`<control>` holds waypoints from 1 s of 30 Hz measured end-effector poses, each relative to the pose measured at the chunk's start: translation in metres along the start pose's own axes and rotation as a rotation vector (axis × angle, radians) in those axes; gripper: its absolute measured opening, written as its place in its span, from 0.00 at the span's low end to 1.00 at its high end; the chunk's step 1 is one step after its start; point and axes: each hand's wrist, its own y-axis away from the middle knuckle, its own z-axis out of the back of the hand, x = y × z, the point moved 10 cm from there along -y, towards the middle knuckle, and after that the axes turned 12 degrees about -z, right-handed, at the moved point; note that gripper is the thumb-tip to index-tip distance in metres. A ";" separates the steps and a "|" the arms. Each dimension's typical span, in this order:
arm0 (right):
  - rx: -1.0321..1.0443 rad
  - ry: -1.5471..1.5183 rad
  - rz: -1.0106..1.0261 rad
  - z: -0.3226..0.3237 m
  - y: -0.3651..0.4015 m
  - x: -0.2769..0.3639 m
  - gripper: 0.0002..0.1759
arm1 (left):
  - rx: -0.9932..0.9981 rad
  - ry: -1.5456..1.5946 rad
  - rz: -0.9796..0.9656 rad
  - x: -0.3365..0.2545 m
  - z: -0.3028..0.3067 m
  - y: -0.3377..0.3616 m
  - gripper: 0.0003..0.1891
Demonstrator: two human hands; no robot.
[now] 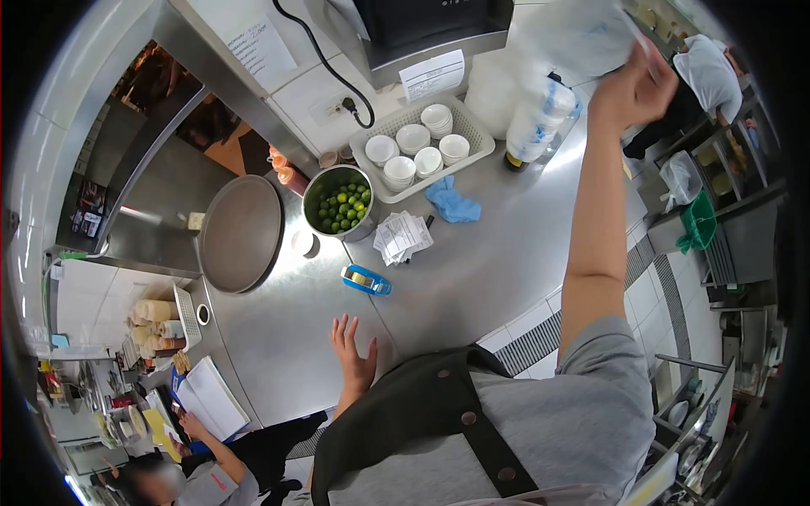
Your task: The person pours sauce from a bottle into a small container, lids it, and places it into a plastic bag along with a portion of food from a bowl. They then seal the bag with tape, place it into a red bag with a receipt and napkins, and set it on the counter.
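Note:
My right hand (639, 88) is raised at the upper right, its fingers closed on the edge of a translucent plastic bag (574, 38), which is smeared by motion. My left hand (354, 358) hovers over or rests on the front of the steel counter (295, 354), fingers spread, holding nothing. Just beyond it sits a blue tape dispenser (366, 280). Behind that lie a stack of printed paper slips (403, 238) and a crumpled blue cloth (453, 200). Below the bag stand stacked clear plastic containers (498, 93) and a wrapped roll with blue print (540, 122).
A metal pot (314, 198) of green limes stands beside a cream basket (485, 150) of stacked white cups. A large round tray (242, 234) leans at the left. Another person (219, 476) works by an open notebook (215, 398); a second person (709, 72) is at upper right.

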 end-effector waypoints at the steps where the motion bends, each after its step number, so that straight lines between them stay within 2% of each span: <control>1: -0.005 0.020 0.002 -0.002 0.020 0.029 0.07 | -0.022 0.027 -0.009 -0.005 0.004 -0.009 0.40; 2: -0.009 0.039 0.005 -0.001 0.041 0.059 0.07 | -0.056 0.085 -0.023 -0.017 0.013 -0.024 0.40; 3: 0.087 0.156 -0.117 0.000 0.075 0.071 0.10 | -0.090 0.144 -0.036 -0.032 0.025 -0.041 0.41; 4: 0.421 -0.063 -0.214 -0.022 0.116 0.088 0.09 | -0.126 0.202 -0.047 -0.041 0.030 -0.055 0.41; 6: 1.030 -0.389 -0.621 -0.053 0.227 0.122 0.10 | -0.485 0.360 -0.234 -0.054 0.051 -0.061 0.40; 7: 1.314 -0.515 -0.791 -0.060 0.300 0.132 0.11 | -0.539 0.348 -0.292 -0.064 0.062 -0.070 0.37; 8: 1.618 -0.337 -0.743 -0.052 0.355 0.149 0.13 | -0.592 0.334 -0.349 -0.074 0.073 -0.078 0.35; 9: 1.673 -0.349 -0.746 -0.053 0.371 0.159 0.14 | -0.515 0.237 -0.369 -0.099 0.096 -0.102 0.31; 11: 1.787 -0.371 -0.753 -0.054 0.392 0.173 0.17 | -0.052 0.059 -0.439 -0.097 0.090 -0.128 0.16; 12: 1.655 -0.262 -0.859 -0.060 0.368 0.157 0.18 | -0.264 0.376 -0.096 -0.051 0.082 -0.109 0.12; 13: 1.514 -0.151 -0.957 -0.067 0.341 0.134 0.19 | -0.314 0.468 -0.034 -0.039 0.078 -0.103 0.09; 14: 1.256 -0.123 -1.009 -0.061 0.327 0.101 0.22 | -0.361 0.561 0.028 -0.030 0.077 -0.099 0.08; 15: 0.997 -0.093 -1.044 -0.051 0.313 0.067 0.26 | -0.346 0.460 0.063 -0.027 0.077 -0.095 0.08; 17: 0.651 0.023 -1.179 -0.034 0.275 0.008 0.33 | -0.321 0.261 0.127 -0.024 0.080 -0.083 0.08; 19: 0.521 -0.010 -1.117 -0.035 0.248 -0.026 0.37 | -0.277 0.315 0.168 -0.015 0.067 -0.074 0.09; 22: 0.666 0.104 -1.037 -0.057 0.228 -0.045 0.39 | -0.221 0.406 0.211 -0.021 0.056 -0.073 0.09; 23: 0.696 0.030 -1.092 -0.063 0.233 -0.056 0.39 | -0.208 0.435 0.223 -0.023 0.054 -0.073 0.09; 26: 0.632 -0.025 -1.213 -0.060 0.247 -0.070 0.31 | -0.189 0.425 0.141 -0.028 0.054 -0.078 0.09; 30: 0.485 -0.271 -1.337 -0.048 0.261 -0.047 0.17 | -0.209 0.348 0.057 -0.035 0.061 -0.082 0.10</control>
